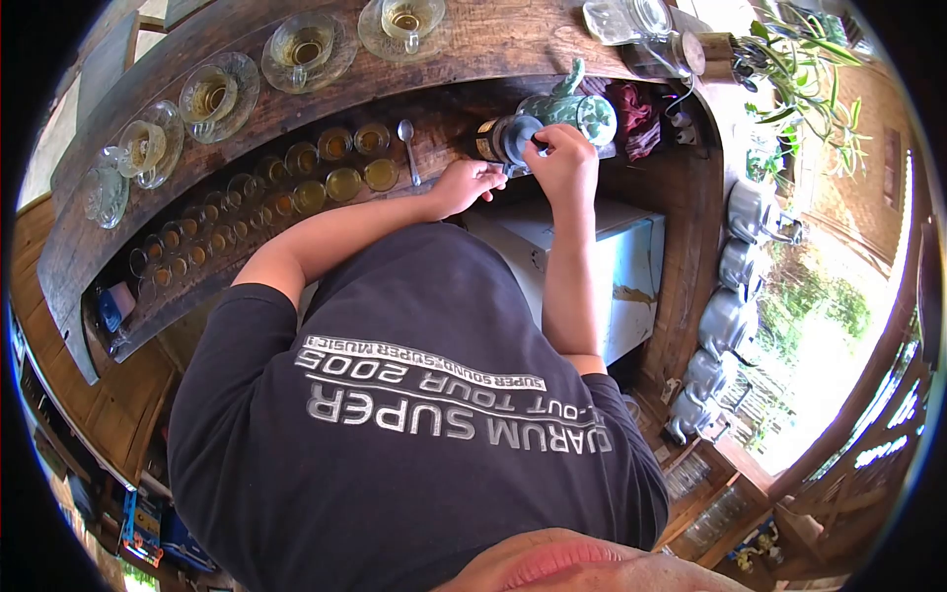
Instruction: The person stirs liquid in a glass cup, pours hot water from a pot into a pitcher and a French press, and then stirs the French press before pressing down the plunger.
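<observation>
At the right part of the counter's lower shelf, a dark cylindrical container (487, 141) with a gold-marked label and a round grey-blue top is beside my hands. My right hand (565, 163) is closed around a small black knob or handle (539, 146) at that top. My left hand (464, 187) is low at the container's near side, fingers curled; what they hold, if anything, is hidden. A metal spoon (408, 151) lies left of this hand. Just behind my right hand stands a green patterned glass jug (595, 116).
Rows of small glasses with amber drink (309, 195) fill the shelf to the left. Glass cups on saucers (302, 46) line the upper wooden counter (493, 44). A dark red cloth (636, 118), a pale box (623, 266) and several metal kettles (732, 316) are at the right.
</observation>
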The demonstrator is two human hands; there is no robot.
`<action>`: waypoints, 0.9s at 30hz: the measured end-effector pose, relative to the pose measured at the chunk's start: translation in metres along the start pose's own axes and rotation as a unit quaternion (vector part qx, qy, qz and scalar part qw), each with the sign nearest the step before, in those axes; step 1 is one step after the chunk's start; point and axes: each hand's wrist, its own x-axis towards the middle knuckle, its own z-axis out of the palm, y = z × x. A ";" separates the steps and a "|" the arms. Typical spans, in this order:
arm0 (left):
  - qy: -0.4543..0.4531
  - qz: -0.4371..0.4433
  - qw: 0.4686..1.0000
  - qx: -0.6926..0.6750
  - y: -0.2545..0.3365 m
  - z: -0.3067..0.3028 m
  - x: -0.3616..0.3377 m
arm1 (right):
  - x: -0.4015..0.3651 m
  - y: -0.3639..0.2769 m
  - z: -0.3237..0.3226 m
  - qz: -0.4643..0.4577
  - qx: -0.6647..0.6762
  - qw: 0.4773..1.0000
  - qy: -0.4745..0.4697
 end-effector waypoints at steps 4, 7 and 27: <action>-0.001 -0.003 1.000 -0.014 -0.004 0.001 0.002 | 0.003 -0.009 -0.015 -0.011 -0.019 1.000 0.014; -0.009 -0.014 1.000 -0.021 -0.002 0.001 0.001 | 0.006 -0.019 -0.029 -0.015 -0.018 1.000 0.021; -0.010 -0.019 1.000 0.013 0.006 0.001 -0.002 | 0.007 -0.019 -0.040 0.009 0.017 1.000 0.009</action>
